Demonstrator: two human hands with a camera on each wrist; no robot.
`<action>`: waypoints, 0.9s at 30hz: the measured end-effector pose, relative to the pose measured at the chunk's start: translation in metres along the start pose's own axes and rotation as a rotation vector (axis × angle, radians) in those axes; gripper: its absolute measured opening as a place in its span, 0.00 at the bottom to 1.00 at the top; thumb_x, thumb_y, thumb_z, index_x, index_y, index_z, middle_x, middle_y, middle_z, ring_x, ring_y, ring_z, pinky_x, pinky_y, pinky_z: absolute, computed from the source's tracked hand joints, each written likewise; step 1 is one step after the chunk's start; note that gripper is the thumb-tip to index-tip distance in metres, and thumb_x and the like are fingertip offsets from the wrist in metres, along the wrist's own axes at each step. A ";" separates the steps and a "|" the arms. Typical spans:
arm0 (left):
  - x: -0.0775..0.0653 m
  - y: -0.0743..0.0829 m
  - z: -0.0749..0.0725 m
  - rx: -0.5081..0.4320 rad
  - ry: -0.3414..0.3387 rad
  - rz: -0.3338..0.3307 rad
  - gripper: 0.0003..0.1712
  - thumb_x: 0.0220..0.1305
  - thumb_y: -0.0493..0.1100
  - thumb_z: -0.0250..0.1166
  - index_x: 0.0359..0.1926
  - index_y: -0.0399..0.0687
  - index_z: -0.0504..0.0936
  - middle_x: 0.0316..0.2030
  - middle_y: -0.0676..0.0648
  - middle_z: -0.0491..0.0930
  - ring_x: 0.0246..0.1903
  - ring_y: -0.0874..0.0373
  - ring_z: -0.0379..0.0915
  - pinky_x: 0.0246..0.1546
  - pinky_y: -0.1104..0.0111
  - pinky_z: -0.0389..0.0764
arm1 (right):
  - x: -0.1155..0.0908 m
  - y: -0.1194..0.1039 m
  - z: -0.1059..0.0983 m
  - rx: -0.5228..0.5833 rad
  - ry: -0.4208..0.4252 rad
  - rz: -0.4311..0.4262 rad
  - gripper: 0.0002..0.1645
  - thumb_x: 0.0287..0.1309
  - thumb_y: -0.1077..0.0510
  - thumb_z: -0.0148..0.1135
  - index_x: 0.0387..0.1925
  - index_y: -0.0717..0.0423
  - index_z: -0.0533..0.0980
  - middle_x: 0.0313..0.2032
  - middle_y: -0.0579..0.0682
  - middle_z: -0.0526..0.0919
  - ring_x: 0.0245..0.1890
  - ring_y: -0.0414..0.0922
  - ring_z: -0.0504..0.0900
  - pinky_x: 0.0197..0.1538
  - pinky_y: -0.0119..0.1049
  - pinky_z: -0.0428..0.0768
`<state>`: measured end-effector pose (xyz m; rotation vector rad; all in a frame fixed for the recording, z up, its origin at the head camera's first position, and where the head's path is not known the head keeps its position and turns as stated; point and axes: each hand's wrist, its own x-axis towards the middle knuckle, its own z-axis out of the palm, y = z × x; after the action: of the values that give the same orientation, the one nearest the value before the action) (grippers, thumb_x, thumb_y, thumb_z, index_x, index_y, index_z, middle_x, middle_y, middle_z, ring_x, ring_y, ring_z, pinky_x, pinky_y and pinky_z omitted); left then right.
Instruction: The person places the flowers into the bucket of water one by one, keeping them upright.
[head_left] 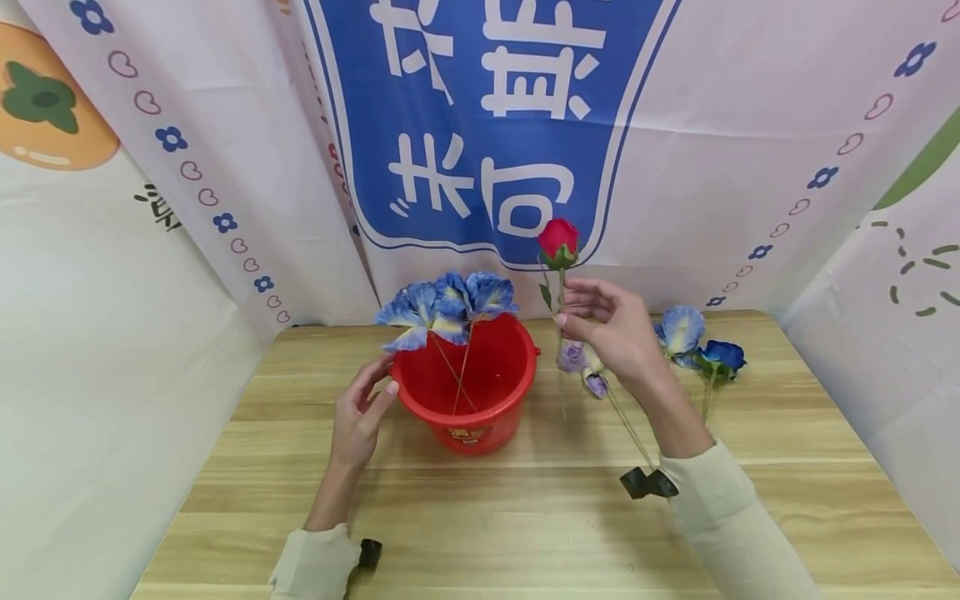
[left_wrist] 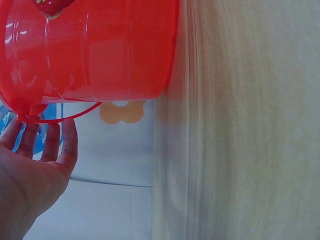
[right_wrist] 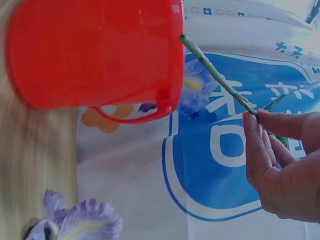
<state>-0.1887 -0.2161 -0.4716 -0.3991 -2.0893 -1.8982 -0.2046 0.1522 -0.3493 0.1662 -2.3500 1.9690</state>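
Note:
My right hand (head_left: 611, 329) pinches the stem of a red rose (head_left: 558, 240) between thumb and fingers, bloom upward, to the right of a red bucket (head_left: 480, 425). In the right wrist view the cut end of the rose's green stem (right_wrist: 215, 75) points toward the bucket's rim. My left hand (head_left: 360, 412) touches the bucket's left side near the rim. The left wrist view has its fairly straight fingers (left_wrist: 70, 137) by the bucket's handle (left_wrist: 65, 120). Blue irises (head_left: 450, 304) stand in the bucket, their stems crossing inside.
On the table (head_left: 480, 533), right of the bucket, lie purple flowers (head_left: 596, 383), a pale blue iris (head_left: 682, 327) and a blue rose (head_left: 722, 358). A printed cloth (head_left: 675, 208) hangs behind the table's back edge.

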 end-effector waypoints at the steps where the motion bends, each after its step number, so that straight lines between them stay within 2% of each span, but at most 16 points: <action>1: 0.000 0.000 0.000 -0.001 0.001 0.000 0.26 0.76 0.31 0.61 0.72 0.33 0.75 0.68 0.42 0.77 0.64 0.60 0.76 0.58 0.76 0.85 | 0.001 -0.002 0.002 0.010 0.000 -0.007 0.32 0.65 0.67 0.72 0.70 0.60 0.76 0.60 0.60 0.84 0.57 0.51 0.86 0.51 0.33 0.91; 5: 0.000 0.000 0.000 -0.005 0.005 0.001 0.26 0.76 0.31 0.62 0.72 0.33 0.75 0.68 0.44 0.78 0.64 0.60 0.76 0.59 0.76 0.85 | 0.005 -0.008 0.008 0.053 0.004 -0.035 0.32 0.65 0.69 0.71 0.70 0.60 0.76 0.59 0.60 0.84 0.54 0.49 0.87 0.49 0.35 0.92; 14: 0.000 0.000 0.000 0.011 0.000 -0.003 0.26 0.76 0.32 0.61 0.72 0.34 0.75 0.70 0.36 0.76 0.65 0.60 0.76 0.58 0.76 0.84 | 0.012 -0.017 0.023 0.123 0.015 -0.078 0.32 0.64 0.70 0.71 0.69 0.62 0.77 0.57 0.62 0.84 0.50 0.47 0.88 0.48 0.35 0.92; 21: 0.000 -0.001 0.000 0.007 0.002 -0.003 0.26 0.76 0.32 0.61 0.72 0.35 0.75 0.70 0.36 0.76 0.64 0.59 0.76 0.58 0.76 0.85 | 0.019 -0.021 0.039 0.107 0.006 -0.138 0.30 0.65 0.69 0.72 0.67 0.62 0.77 0.58 0.67 0.84 0.53 0.53 0.88 0.49 0.32 0.91; 27: 0.000 -0.001 0.000 0.005 0.003 -0.006 0.26 0.76 0.32 0.61 0.72 0.34 0.75 0.70 0.36 0.76 0.64 0.59 0.76 0.58 0.76 0.85 | 0.024 -0.024 0.058 0.094 0.014 -0.185 0.29 0.65 0.69 0.72 0.66 0.61 0.79 0.55 0.62 0.86 0.53 0.54 0.88 0.52 0.34 0.91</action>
<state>-0.1894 -0.2166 -0.4727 -0.3891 -2.0947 -1.8954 -0.2242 0.0897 -0.3329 0.3601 -2.1479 1.9856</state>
